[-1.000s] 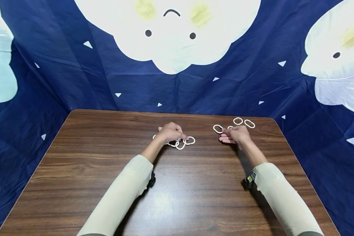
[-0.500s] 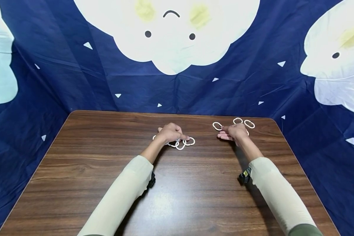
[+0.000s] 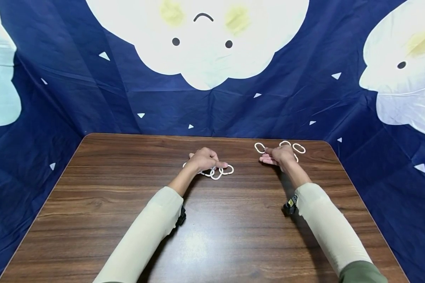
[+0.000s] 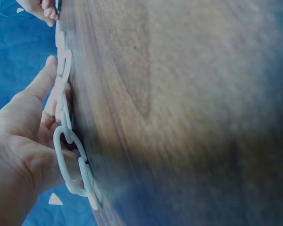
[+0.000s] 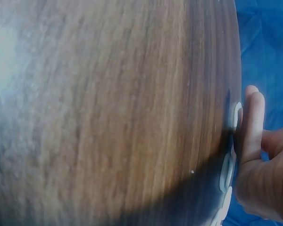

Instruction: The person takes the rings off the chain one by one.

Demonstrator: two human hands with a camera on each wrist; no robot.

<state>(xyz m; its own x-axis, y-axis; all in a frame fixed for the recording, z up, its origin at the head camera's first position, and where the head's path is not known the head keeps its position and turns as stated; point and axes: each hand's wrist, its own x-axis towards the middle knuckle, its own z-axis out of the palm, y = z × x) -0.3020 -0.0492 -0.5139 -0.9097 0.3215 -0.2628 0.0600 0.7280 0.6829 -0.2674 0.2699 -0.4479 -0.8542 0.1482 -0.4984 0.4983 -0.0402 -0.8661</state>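
Note:
In the head view, my left hand (image 3: pixel 203 159) lies over a chain of white plastic links (image 3: pixel 216 173) in the middle of the table's far part. Its thumb reaches straight along the chain; several joined links show in front of the palm in the left wrist view, while the other fingers are partly hidden. Farther right, my right hand (image 3: pixel 281 155) touches the end of a loose white link (image 3: pixel 259 147) with its fingertips. Straight fingers show beside links in the right wrist view. Another link (image 3: pixel 296 157) is mostly covered by this hand.
Two more loose links, one partly behind the right hand (image 3: pixel 285 142) and one oval link (image 3: pixel 299 148), lie near the far right corner. The brown wooden table (image 3: pixel 212 243) ends at a blue cloth wall (image 3: pixel 212 110) with cloud prints.
My right hand has moved slightly away and to the left, and the link at its fingertips has shifted the same way. The left hand and the chain look unmoved.

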